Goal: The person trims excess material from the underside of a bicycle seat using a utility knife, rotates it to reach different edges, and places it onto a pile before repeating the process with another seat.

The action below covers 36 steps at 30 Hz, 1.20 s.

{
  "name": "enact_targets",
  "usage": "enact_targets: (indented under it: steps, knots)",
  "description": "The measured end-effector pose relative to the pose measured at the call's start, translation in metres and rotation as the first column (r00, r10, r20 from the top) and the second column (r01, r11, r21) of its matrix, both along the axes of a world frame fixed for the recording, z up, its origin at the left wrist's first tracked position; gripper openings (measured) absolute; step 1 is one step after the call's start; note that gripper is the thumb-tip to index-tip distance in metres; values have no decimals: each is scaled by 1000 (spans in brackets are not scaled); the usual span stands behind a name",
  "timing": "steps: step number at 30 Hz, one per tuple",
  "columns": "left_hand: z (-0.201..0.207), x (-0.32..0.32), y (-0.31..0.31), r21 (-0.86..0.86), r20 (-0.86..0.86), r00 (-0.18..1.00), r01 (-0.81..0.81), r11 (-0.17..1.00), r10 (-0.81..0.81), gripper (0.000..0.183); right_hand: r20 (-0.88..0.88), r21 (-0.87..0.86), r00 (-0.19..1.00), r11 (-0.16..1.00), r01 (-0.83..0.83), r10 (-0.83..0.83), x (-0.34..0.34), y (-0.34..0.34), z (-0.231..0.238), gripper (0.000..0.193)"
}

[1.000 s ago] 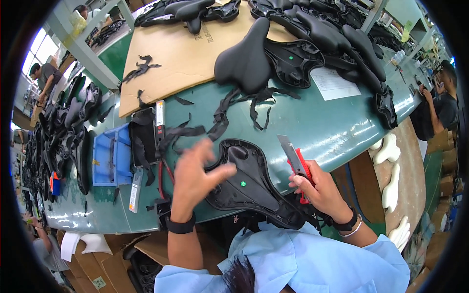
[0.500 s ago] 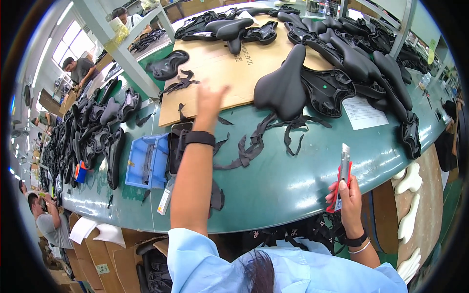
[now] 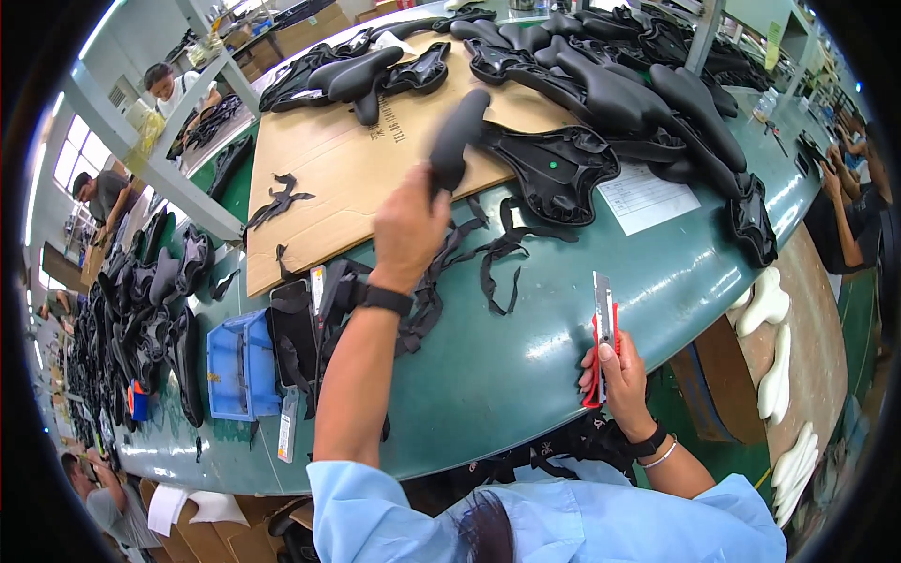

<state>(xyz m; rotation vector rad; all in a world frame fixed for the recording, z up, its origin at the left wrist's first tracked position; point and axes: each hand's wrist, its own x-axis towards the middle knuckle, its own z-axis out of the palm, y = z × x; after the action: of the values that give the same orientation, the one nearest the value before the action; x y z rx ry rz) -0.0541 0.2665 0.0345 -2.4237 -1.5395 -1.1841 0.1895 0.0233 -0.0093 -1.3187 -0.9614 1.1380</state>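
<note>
Evidently, by the fingers of the left hand (image 3: 410,230) a black saddle (image 3: 458,141) is gripped at its near end, beside an upturned saddle (image 3: 556,178); by the right hand (image 3: 615,371) a red cutter (image 3: 605,340) is clasped, blade (image 3: 602,293) outward, presumably so skin is spared, over the green worktop (image 3: 507,375)

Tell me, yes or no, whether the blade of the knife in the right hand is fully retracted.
No, the metal blade juts out from the red knife held in the right hand.
</note>
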Motion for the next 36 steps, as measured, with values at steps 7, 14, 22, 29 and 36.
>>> enact_targets:
  steps: [7,14,22,29,36]
  knots:
    - [14,-59,-117,-251,902,409,245,937,135,38,-114,-63,993,998,8,-15,8,-2,7,42]
    - [-16,-74,-208,-675,690,607,343,653,394,25,42,-275,987,951,-137,155,15,-43,38,48]
    - [26,-12,-223,-475,300,929,341,811,-216,12,382,-272,845,919,-284,374,23,-69,47,52]
    - [15,-21,-219,-508,90,877,447,736,-471,19,579,-105,751,943,-316,316,29,-58,65,50]
    - [-1,-14,-222,-375,125,892,447,812,-433,12,953,-25,197,709,-705,229,13,-46,83,57]
